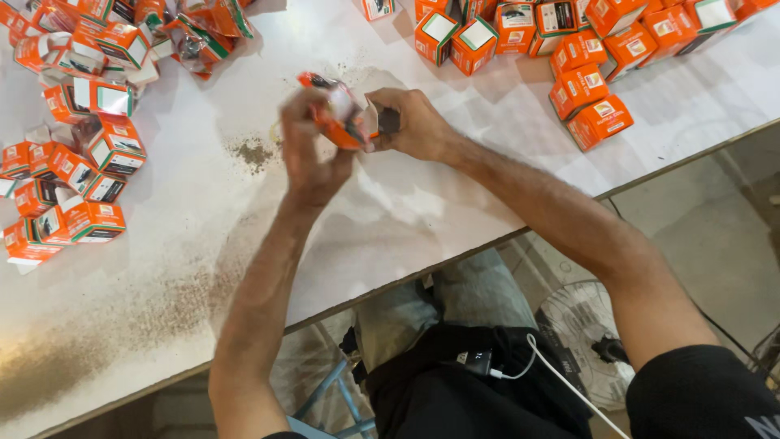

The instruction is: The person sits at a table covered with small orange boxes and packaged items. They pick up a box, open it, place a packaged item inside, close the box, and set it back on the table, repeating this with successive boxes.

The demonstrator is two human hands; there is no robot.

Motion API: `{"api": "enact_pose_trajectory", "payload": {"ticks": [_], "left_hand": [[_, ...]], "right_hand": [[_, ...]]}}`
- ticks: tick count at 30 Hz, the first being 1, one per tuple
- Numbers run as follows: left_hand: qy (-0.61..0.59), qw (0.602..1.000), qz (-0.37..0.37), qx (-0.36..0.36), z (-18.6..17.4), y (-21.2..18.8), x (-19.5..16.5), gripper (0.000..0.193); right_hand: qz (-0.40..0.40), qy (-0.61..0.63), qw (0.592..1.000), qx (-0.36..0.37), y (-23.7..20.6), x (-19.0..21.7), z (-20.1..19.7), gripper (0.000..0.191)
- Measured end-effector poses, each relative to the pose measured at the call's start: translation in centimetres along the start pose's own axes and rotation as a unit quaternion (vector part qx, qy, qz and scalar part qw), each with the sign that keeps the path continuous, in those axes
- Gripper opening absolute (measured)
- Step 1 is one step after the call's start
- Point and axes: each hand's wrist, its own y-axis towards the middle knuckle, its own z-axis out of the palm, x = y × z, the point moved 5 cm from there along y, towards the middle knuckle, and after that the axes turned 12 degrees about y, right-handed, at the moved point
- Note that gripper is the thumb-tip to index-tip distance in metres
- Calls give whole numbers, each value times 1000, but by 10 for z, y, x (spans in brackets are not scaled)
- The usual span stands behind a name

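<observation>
While gripped between both hands, logged as item one: small orange carton [345, 122], raised just above the white table [455, 187], near its middle, tilted, one end open with a pale flap showing. Found left hand [313, 154] clenched round the carton's body from below, fingers curled over the top. Found right hand [414, 122] pinching the open end, thumb against something dark at the flap; could not tell whether contents or printed panel. Judged the step in hand as working the end flap of this one carton, closure not yet made; judged that it called for a steady hold by the left and a fine pinch by the right.

Entered next, outward:
- brown powder patch [253, 152], on the table just beside the left hand
- wider brown smear [122, 325], along the near left edge
- left heap of cartons [81, 162], orange cubes with white and dark side panels, tumbled, several with flaps open
- crumpled foil wrappers [195, 36], orange and silver, at the far left, among the boxes
- right group of cartons [585, 81], same orange, closed, small pale picture labels on their faces, well apart from the hands

Listed below table level: round fan grille [581, 325] on the floor, white cable [552, 370] across the lap
</observation>
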Motion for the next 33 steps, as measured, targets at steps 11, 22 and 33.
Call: {"api": "enact_pose_trajectory", "payload": {"ticks": [11, 22, 33], "left_hand": [[157, 978, 12, 135, 9, -13, -1, 50], [252, 955, -37, 150, 38, 0, -10, 26], [250, 960, -106, 72, 21, -10, -19, 51]], "right_hand": [[-78, -41, 996, 2, -2, 14, 3, 59], [-113, 22, 993, 36, -1, 0, 6, 60], [-65, -29, 997, -6, -2, 1, 14, 54]]}}
